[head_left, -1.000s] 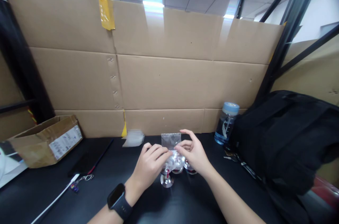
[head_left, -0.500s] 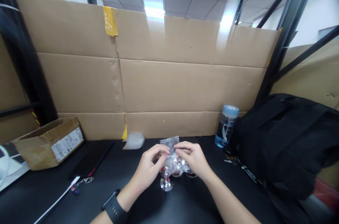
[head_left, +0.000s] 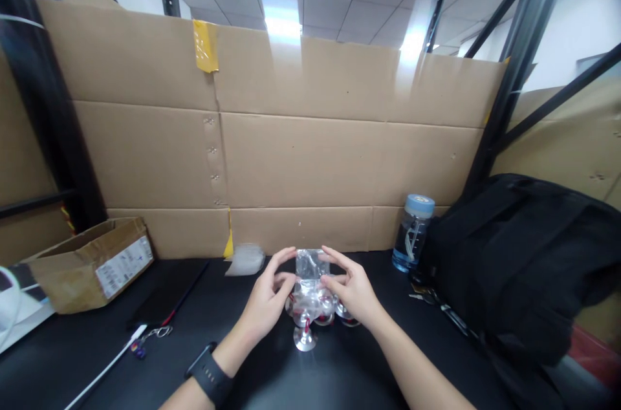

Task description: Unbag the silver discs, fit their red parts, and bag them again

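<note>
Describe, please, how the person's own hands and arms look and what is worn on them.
The left hand and the right hand wear no gloves, and no sleeves show on the forearms in view. The left wrist carries a dark watch with a dark strap. Nothing is seen on the right wrist.

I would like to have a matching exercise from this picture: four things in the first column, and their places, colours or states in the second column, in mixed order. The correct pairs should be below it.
Column 1
1. clear plastic bag
2. water bottle
3. smartwatch
4. cardboard box

Column 2
A. black, worn on the left wrist
B. at the left side of the table, open at the top
C. between the left hand and the right hand
D. with a light blue lid, beside the black backpack

Right pairs: 1-C, 2-D, 3-A, 4-B
</note>
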A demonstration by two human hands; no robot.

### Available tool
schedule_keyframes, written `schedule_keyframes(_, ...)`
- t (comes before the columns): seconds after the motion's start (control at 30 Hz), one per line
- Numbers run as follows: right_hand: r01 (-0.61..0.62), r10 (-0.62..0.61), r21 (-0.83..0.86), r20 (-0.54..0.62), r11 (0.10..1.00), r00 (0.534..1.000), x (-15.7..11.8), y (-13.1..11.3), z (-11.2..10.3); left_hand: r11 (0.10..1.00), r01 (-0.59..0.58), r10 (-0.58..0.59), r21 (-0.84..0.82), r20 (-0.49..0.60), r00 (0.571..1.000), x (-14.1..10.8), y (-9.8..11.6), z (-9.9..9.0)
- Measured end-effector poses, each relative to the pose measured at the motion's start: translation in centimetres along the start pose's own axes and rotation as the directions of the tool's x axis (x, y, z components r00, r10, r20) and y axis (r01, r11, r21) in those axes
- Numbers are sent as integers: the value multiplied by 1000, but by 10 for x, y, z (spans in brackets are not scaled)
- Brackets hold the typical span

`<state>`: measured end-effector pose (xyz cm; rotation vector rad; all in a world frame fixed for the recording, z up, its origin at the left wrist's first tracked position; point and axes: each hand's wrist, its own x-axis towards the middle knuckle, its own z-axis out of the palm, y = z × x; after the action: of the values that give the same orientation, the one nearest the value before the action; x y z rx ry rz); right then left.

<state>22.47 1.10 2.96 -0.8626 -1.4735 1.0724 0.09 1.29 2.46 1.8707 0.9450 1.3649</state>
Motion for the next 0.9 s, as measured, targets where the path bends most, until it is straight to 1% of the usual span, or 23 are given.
schedule_keyframes(0.03,0,0,5,-16,1000,1000,0,0,1,989,-81,82,121,-3,997,-1,3,-2)
schedule_keyframes(0.07,0,0,3,-29,1000,1000,1,1,1,955,-168,167,244,26,986,-3,7,-3)
schedule_keyframes(0.13,13,-13,-13,-42,1000,999,1,2,2,847,-330,289,418,161,944,-7,17,-5)
schedule_keyframes(0.2,42,-44,-34,-41,999,998,2,3,3,752,-446,342,485,291,893,-11,26,-2)
schedule_keyframes(0.27,74,-76,-56,-36,996,996,1,4,4,667,-510,377,543,345,860,-13,31,4)
schedule_keyframes(0.37,106,-111,-93,-44,990,993,0,3,6,560,-529,404,638,347,846,-14,28,13)
schedule_keyframes(0.43,100,-104,-103,-40,990,994,-1,2,7,524,-518,408,676,334,849,-12,24,15)
schedule_keyframes(0.57,50,-48,-80,27,996,998,-4,3,10,508,-501,405,701,319,857,-11,17,11)
schedule_keyframes(0.7,14,-6,-80,93,997,996,-7,7,13,493,-518,404,699,343,848,-11,14,9)
schedule_keyframes(0.73,29,-19,-112,88,993,996,-7,7,13,489,-524,405,697,351,844,-11,13,8)
schedule_keyframes(0.8,104,-92,-225,64,969,994,-7,7,13,483,-536,406,692,366,837,-10,12,8)
schedule_keyframes(0.87,179,-175,-345,43,921,984,-7,6,13,476,-545,405,691,378,833,-10,11,8)
schedule_keyframes(0.9,198,-200,-389,36,900,979,-7,6,14,471,-549,408,690,382,830,-10,11,8)
